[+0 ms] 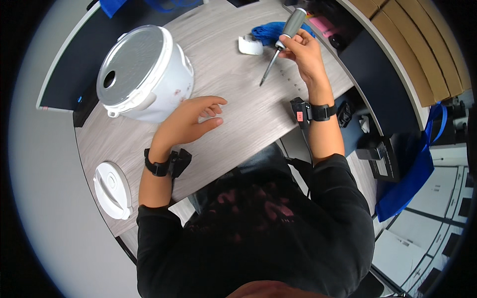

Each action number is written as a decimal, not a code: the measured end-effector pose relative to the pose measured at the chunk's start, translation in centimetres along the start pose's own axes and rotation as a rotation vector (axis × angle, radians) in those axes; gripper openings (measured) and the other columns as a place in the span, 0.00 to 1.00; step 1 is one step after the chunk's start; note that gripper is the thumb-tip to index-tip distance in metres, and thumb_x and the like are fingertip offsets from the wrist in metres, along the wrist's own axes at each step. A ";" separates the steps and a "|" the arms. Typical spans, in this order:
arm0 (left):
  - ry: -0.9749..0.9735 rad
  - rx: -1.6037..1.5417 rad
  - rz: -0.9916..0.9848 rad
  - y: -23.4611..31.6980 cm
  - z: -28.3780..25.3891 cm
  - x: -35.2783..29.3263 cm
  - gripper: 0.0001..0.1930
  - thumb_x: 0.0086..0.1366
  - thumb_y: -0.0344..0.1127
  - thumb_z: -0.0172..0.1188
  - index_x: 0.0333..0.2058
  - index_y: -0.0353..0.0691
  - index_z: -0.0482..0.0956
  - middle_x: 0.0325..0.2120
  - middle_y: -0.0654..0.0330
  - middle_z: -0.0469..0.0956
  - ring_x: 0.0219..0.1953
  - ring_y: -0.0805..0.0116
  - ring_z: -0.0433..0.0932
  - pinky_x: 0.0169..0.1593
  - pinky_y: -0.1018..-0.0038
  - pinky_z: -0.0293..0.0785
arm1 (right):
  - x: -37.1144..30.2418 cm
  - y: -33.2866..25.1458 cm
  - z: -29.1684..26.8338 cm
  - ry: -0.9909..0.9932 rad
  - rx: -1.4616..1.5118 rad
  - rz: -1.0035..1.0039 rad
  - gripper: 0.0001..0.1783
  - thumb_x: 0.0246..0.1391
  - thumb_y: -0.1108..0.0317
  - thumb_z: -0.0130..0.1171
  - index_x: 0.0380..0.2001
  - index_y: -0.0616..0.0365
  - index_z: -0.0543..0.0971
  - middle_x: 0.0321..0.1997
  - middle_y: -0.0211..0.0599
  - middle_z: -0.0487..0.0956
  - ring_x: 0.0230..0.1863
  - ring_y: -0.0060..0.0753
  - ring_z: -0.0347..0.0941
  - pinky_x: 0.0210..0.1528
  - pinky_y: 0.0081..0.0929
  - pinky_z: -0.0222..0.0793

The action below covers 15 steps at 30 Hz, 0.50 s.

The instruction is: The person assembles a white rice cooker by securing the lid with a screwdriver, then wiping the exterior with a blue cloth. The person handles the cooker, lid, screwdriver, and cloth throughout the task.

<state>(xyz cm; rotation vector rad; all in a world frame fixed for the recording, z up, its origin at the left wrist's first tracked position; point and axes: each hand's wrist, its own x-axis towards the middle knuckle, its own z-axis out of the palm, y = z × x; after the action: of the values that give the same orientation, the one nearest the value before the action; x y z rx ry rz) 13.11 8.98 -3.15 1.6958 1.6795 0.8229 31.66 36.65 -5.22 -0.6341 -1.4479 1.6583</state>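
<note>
Right of the pot, the right hand pinches a tilted, grey-handled, metal-shafted screwdriver; the left hand, beside the pot, half-curls.

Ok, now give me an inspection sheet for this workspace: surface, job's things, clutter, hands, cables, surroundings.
Surface: pale grey wood-grain tabletop, several loose things on it.
Job's things: grey-handled metal screwdriver, blade aimed down-left in the picture; white cylindrical lidded container, left of centre.
Clutter: blue cloth bundle and curved white plastic piece near the right hand; small dark bits, too small to identify; rounded white plastic cover at far left.
Hands: right hand gripping the screwdriver; left hand empty, fingers loosely curled, beside the container, contact unclear.
Cables: thin dark cable beside the right forearm.
Surroundings: brown cardboard boxes upper right, bright blue bag right, white cabinets lower right.
</note>
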 end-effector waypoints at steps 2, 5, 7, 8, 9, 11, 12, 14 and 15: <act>-0.044 -0.001 0.055 0.4 1.6 2.2 0.19 0.63 0.37 0.67 0.51 0.38 0.79 0.38 0.55 0.83 0.39 0.63 0.81 0.43 0.70 0.77 | -1.7 -0.2 -2.3 0.022 0.000 0.016 0.22 0.56 0.71 0.68 0.51 0.68 0.75 0.29 0.27 0.79 0.27 0.17 0.77 0.31 0.19 0.79; -0.095 0.013 0.070 1.2 4.1 5.7 0.17 0.63 0.35 0.67 0.49 0.36 0.80 0.34 0.56 0.83 0.36 0.65 0.81 0.41 0.72 0.76 | -4.0 -0.3 -4.8 0.090 0.020 0.050 0.22 0.55 0.73 0.68 0.51 0.70 0.75 0.29 0.28 0.80 0.28 0.19 0.77 0.31 0.19 0.77; -0.106 0.025 0.056 1.8 5.8 8.4 0.17 0.62 0.34 0.67 0.48 0.35 0.81 0.32 0.57 0.83 0.34 0.67 0.81 0.40 0.73 0.75 | -4.9 -0.2 -6.3 0.112 0.040 0.056 0.20 0.56 0.72 0.68 0.50 0.69 0.77 0.30 0.29 0.81 0.28 0.19 0.78 0.31 0.19 0.76; -0.101 0.028 0.048 2.1 6.8 9.8 0.16 0.61 0.33 0.67 0.47 0.35 0.81 0.31 0.57 0.83 0.33 0.68 0.80 0.39 0.73 0.75 | -5.2 0.0 -7.1 0.119 0.056 0.041 0.16 0.57 0.71 0.67 0.46 0.66 0.78 0.30 0.29 0.81 0.29 0.21 0.78 0.31 0.19 0.76; -0.098 0.033 0.039 2.3 7.8 11.1 0.16 0.61 0.33 0.67 0.46 0.35 0.82 0.30 0.57 0.83 0.32 0.68 0.80 0.38 0.73 0.75 | -5.4 0.0 -7.6 0.133 0.048 0.029 0.15 0.57 0.71 0.67 0.46 0.65 0.78 0.30 0.29 0.81 0.29 0.21 0.78 0.31 0.20 0.77; -0.083 0.067 0.002 2.5 9.5 13.2 0.15 0.60 0.33 0.67 0.45 0.35 0.82 0.28 0.58 0.83 0.30 0.68 0.80 0.37 0.72 0.75 | -6.1 0.5 -8.3 0.158 0.041 0.012 0.14 0.57 0.71 0.67 0.44 0.64 0.78 0.30 0.29 0.81 0.30 0.21 0.79 0.32 0.20 0.77; -0.071 0.082 -0.015 2.4 10.2 14.3 0.15 0.60 0.32 0.67 0.45 0.35 0.82 0.28 0.58 0.83 0.29 0.68 0.80 0.36 0.72 0.75 | -6.2 0.9 -8.5 0.180 0.036 -0.011 0.13 0.58 0.71 0.66 0.43 0.63 0.77 0.32 0.30 0.81 0.31 0.21 0.78 0.32 0.21 0.77; -0.024 0.131 0.015 1.5 11.7 16.4 0.15 0.59 0.33 0.68 0.45 0.37 0.83 0.27 0.59 0.82 0.28 0.65 0.80 0.35 0.70 0.75 | -6.7 0.8 -8.5 0.226 0.021 -0.033 0.14 0.58 0.72 0.66 0.45 0.64 0.76 0.33 0.31 0.81 0.32 0.21 0.78 0.33 0.22 0.77; 0.002 0.153 0.028 1.4 12.2 17.1 0.15 0.59 0.33 0.68 0.45 0.38 0.83 0.26 0.59 0.82 0.28 0.64 0.80 0.34 0.69 0.75 | -6.9 0.8 -8.7 0.247 0.011 -0.042 0.15 0.59 0.72 0.66 0.46 0.64 0.75 0.33 0.31 0.81 0.32 0.21 0.78 0.33 0.22 0.77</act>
<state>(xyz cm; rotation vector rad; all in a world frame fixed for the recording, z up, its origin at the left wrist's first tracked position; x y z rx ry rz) 23.63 26.08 -9.46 1.8251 1.7622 0.7247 42.12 35.66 -8.82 -0.7681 -1.2646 1.4969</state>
